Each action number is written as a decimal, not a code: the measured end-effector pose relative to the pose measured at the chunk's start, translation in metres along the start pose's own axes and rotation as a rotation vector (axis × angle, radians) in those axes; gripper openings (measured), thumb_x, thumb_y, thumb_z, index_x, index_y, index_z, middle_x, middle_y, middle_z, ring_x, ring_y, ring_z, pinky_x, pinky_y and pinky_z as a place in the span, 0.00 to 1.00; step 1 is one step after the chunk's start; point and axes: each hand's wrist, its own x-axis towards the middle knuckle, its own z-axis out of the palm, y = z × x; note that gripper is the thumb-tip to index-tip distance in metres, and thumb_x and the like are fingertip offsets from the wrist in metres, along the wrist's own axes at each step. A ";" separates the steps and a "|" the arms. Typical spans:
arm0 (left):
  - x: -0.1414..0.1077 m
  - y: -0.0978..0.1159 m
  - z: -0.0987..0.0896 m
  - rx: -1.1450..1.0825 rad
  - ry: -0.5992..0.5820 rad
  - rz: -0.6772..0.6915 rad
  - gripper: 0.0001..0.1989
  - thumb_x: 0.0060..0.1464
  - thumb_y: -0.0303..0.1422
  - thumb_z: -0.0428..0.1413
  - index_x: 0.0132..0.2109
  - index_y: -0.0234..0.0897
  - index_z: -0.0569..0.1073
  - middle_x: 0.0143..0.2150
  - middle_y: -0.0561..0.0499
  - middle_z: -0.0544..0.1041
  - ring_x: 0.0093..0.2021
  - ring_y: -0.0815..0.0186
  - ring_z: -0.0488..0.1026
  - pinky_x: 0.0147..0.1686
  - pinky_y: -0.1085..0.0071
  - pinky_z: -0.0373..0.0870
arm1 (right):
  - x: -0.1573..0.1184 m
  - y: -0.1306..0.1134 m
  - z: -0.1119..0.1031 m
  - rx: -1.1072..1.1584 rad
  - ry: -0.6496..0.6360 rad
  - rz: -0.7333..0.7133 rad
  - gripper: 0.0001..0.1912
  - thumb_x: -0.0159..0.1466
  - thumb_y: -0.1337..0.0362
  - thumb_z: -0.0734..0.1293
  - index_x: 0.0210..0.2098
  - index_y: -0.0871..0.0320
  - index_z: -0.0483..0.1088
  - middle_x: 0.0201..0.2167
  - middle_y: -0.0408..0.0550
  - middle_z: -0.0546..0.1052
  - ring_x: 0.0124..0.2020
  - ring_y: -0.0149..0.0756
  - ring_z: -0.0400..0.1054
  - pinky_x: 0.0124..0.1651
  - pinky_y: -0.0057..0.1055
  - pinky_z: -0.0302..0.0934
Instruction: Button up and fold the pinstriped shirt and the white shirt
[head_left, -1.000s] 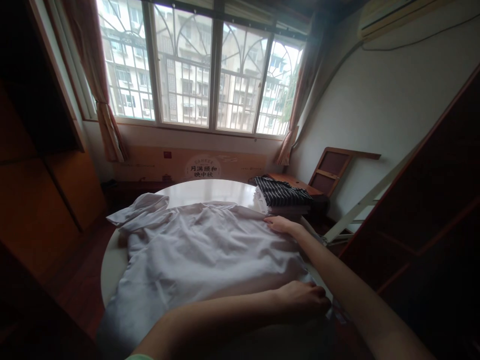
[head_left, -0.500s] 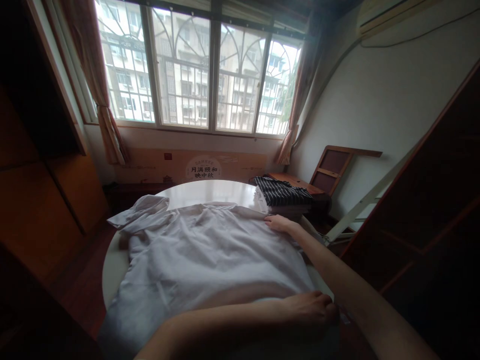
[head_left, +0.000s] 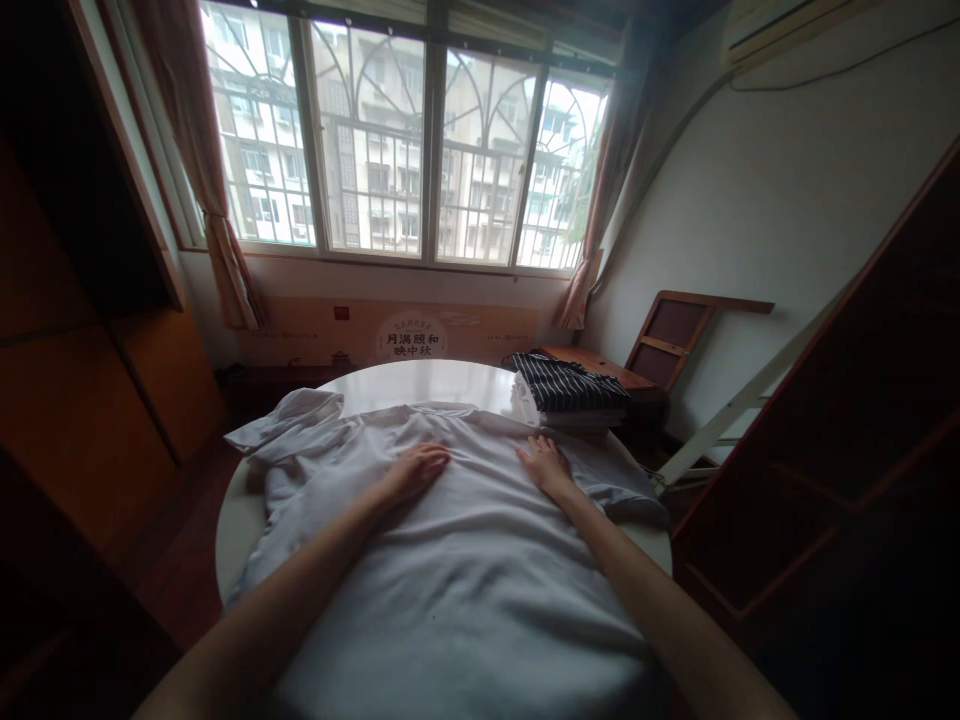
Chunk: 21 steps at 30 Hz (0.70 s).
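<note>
A white shirt (head_left: 450, 570) lies spread and wrinkled over a round white table (head_left: 427, 378). One sleeve is bunched at the far left edge, and the other hangs toward the right edge. My left hand (head_left: 418, 470) rests on the upper middle of the shirt, fingers slightly bent and pointing right, with nothing gripped. To its right, my right hand (head_left: 544, 464) lies on the cloth with its fingers spread. Just beyond that hand is a stack of folded clothes (head_left: 570, 384), a black one with white stripes on top.
Behind the table, a printed cardboard panel (head_left: 480, 325) stands below the window (head_left: 375, 150). A wooden cabinet (head_left: 60, 400) is at the left. On the right are a folded wooden piece (head_left: 667, 335), a white metal frame (head_left: 720, 430) and a dark reddish panel (head_left: 832, 450).
My left hand has moved from the near right edge to the shirt's upper middle. The shirt's right side now lies farther out over the table. My right hand's fingers have spread.
</note>
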 end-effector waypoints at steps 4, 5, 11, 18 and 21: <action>-0.019 -0.071 -0.069 0.501 0.095 -0.439 0.23 0.55 0.38 0.44 0.54 0.29 0.65 0.59 0.40 0.62 0.59 0.58 0.56 0.59 0.62 0.49 | 0.000 0.002 0.003 0.001 0.012 -0.009 0.29 0.64 0.53 0.50 0.56 0.66 0.58 0.58 0.62 0.58 0.58 0.48 0.50 0.56 0.37 0.47; -0.024 -0.081 -0.080 0.564 0.088 -0.517 0.24 0.56 0.38 0.42 0.56 0.28 0.63 0.60 0.40 0.60 0.60 0.59 0.54 0.59 0.63 0.48 | 0.001 0.002 0.004 0.000 0.009 -0.006 0.29 0.64 0.53 0.50 0.57 0.66 0.58 0.58 0.61 0.58 0.58 0.48 0.50 0.56 0.37 0.46; -0.030 -0.086 -0.091 0.712 0.089 -0.704 0.26 0.57 0.40 0.38 0.59 0.31 0.59 0.63 0.44 0.53 0.62 0.58 0.51 0.59 0.61 0.48 | 0.001 0.001 0.005 -0.001 -0.007 0.023 0.28 0.64 0.54 0.50 0.58 0.64 0.56 0.60 0.58 0.56 0.60 0.46 0.47 0.57 0.36 0.43; -0.029 -0.090 -0.088 0.711 0.094 -0.699 0.26 0.57 0.41 0.39 0.59 0.33 0.59 0.63 0.43 0.54 0.62 0.57 0.52 0.58 0.60 0.50 | 0.000 0.000 0.006 0.010 0.021 -0.001 0.27 0.64 0.54 0.51 0.57 0.65 0.58 0.58 0.60 0.58 0.59 0.45 0.49 0.56 0.36 0.44; -0.030 -0.090 -0.089 0.717 0.076 -0.703 0.27 0.57 0.41 0.37 0.60 0.32 0.58 0.64 0.44 0.52 0.62 0.58 0.51 0.58 0.61 0.49 | 0.000 0.000 0.006 0.008 0.031 -0.005 0.27 0.64 0.55 0.51 0.56 0.65 0.58 0.58 0.60 0.59 0.58 0.46 0.49 0.56 0.37 0.44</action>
